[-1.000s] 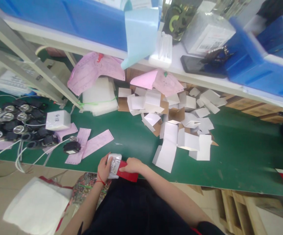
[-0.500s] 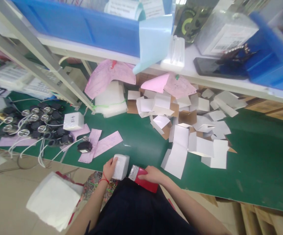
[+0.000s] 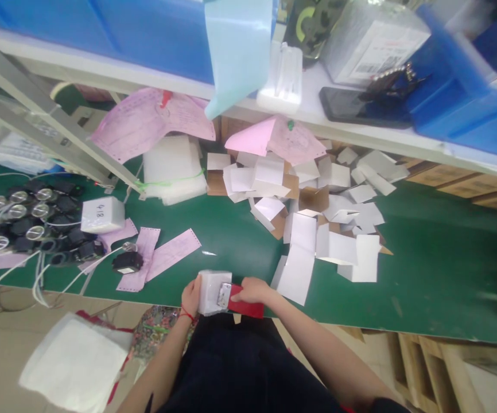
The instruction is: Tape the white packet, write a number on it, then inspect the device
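Note:
A small white box (image 3: 209, 289), seemingly wrapped in something white and glossy, stands at the near edge of the green bench. Closed round its left side is my left hand (image 3: 191, 295), with a red string at the wrist. My right hand (image 3: 252, 291) grips a red tool with a silver metal head (image 3: 244, 307), whose kind I cannot tell for sure. The metal head lies against the right face of the box, and the fingers hide part of the red body. Another white box (image 3: 103, 215), marked 418, rests farther left.
Several black devices with white cables (image 3: 37, 221) crowd the left bench. Pink paper slips (image 3: 173, 255) lie nearby. Unfolded white cartons (image 3: 302, 246) are heaped at centre right. A stack of white sheets (image 3: 173, 172) sits behind. Overhead runs a shelf (image 3: 309, 117) carrying blue bins and a phone (image 3: 360, 108).
The red tool has come left and turned level, so its metal head now meets the white box. Earlier there was a gap between them. The whole view has shifted a little.

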Demonstrator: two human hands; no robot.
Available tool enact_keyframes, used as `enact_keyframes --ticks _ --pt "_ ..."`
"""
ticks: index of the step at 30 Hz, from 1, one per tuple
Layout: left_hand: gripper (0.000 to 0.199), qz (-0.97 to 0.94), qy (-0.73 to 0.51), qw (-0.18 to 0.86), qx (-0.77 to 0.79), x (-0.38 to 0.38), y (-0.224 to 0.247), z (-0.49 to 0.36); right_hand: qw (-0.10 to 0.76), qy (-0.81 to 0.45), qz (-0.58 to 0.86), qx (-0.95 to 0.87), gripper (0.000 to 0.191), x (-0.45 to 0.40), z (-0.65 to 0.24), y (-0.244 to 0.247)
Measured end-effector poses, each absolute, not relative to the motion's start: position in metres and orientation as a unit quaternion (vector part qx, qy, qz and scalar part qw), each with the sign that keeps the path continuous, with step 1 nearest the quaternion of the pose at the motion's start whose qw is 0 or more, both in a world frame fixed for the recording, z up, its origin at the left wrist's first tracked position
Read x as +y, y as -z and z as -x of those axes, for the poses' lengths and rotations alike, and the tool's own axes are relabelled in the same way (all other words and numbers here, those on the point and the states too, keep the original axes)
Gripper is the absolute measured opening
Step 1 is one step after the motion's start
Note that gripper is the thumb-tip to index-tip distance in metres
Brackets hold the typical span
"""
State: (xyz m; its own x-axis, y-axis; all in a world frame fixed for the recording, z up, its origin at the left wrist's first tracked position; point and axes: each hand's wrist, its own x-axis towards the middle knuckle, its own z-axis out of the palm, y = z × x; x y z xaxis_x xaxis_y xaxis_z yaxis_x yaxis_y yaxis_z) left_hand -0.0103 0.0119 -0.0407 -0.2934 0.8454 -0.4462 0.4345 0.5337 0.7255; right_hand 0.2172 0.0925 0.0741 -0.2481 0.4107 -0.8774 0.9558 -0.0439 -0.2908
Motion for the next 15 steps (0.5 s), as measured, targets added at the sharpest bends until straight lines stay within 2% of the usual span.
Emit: enact_keyframes --ticks 4,8,15 --pt "0.061 -0.449 -0.264 0.374 0.767 0.016 0.041 0.015 0.29 0.467 -0.554 0.625 0.053 0.088 -0.194 -0.082" --pt "0.06 -0.48 -0.265 0.371 0.75 0.013 0.041 0.021 0.281 0.471 -0.548 0.632 0.054 0.082 -0.171 -0.086" --pt "0.064 -0.467 -0.254 0.371 0.761 0.011 0.041 0.016 0.289 0.464 -0.559 0.624 0.057 0.067 -0.23 -0.088"
